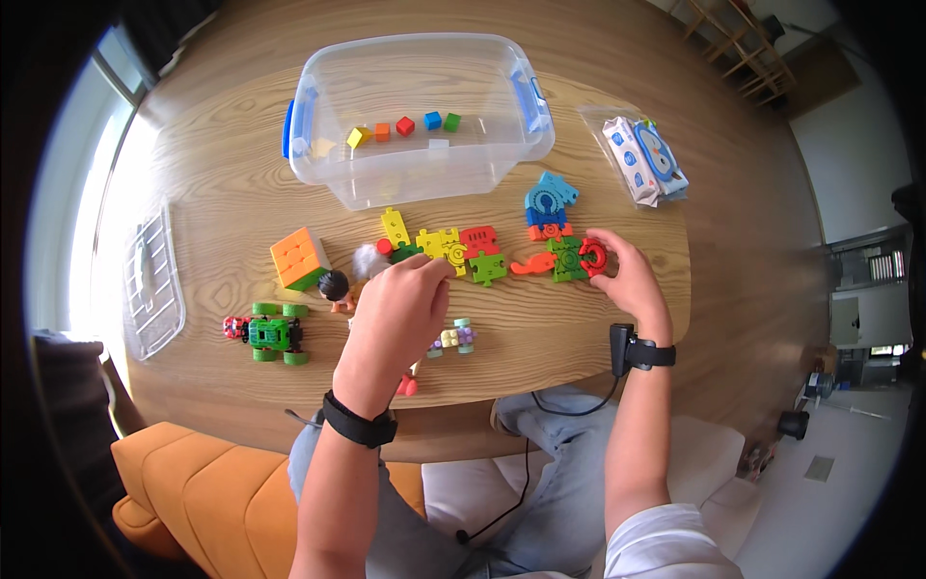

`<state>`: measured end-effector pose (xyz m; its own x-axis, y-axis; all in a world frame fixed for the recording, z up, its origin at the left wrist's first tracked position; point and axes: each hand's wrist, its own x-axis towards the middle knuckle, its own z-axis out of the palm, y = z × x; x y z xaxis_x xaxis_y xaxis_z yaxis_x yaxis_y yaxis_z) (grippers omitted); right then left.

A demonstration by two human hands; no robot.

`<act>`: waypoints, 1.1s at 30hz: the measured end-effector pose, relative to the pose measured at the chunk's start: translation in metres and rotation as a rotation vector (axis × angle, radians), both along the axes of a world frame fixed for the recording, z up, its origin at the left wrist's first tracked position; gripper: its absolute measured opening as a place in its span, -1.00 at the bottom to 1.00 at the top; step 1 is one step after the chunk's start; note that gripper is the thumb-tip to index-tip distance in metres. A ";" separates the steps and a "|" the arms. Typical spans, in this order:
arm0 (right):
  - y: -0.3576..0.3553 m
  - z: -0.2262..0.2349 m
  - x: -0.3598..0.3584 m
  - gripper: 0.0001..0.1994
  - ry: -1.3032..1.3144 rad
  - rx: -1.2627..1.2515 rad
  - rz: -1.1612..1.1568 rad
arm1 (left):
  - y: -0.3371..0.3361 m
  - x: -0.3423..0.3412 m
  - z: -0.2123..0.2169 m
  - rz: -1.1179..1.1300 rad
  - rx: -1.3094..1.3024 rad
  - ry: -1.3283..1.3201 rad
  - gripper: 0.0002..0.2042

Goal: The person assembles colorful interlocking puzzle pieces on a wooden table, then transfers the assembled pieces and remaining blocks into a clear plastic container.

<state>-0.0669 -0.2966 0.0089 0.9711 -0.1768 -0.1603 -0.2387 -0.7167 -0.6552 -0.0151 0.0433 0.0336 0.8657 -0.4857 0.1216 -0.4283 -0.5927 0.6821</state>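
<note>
My right hand point(629, 278) curves its thumb and fingers around a red round puzzle piece point(596, 259), which joins a green gear-patterned piece point(567, 261). To their left lies an orange-red piece point(533, 264); blue pieces point(547, 201) stand just behind. My left hand point(400, 304) is closed, its fingertips down at the edge of the yellow puzzle pieces point(439, 243); what they pinch is hidden. Those yellow pieces link with a red piece point(478, 238) and a light green one point(488, 269). Another yellow piece point(394, 226) sits behind, at the left.
A clear plastic bin point(415, 179) holding several coloured cubes stands behind. Wet wipes point(644, 159) lie at the back right. On the left are a puzzle cube point(299, 258), a small doll point(336, 288), a green toy truck point(270, 334) and a clear lid point(154, 280). Pastel blocks point(455, 337) lie nearer me.
</note>
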 end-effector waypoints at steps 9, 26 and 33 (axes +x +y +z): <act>0.009 0.022 0.004 -0.35 -0.060 -0.077 -0.008 | 0.004 0.000 -0.004 -0.005 -0.030 -0.017 -0.90; 0.145 0.169 0.192 -0.49 -0.189 -0.335 0.486 | 0.008 -0.009 -0.009 -0.032 -0.111 -0.111 -0.98; 0.158 0.109 0.273 -0.35 0.161 -0.605 0.803 | 0.009 -0.007 0.006 -0.009 -0.089 -0.018 -0.93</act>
<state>0.2064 -0.1388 0.1182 0.8132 0.4230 -0.3999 0.4053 -0.9045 -0.1326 -0.0221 0.0520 0.0392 0.8587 -0.4799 0.1798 -0.4457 -0.5263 0.7242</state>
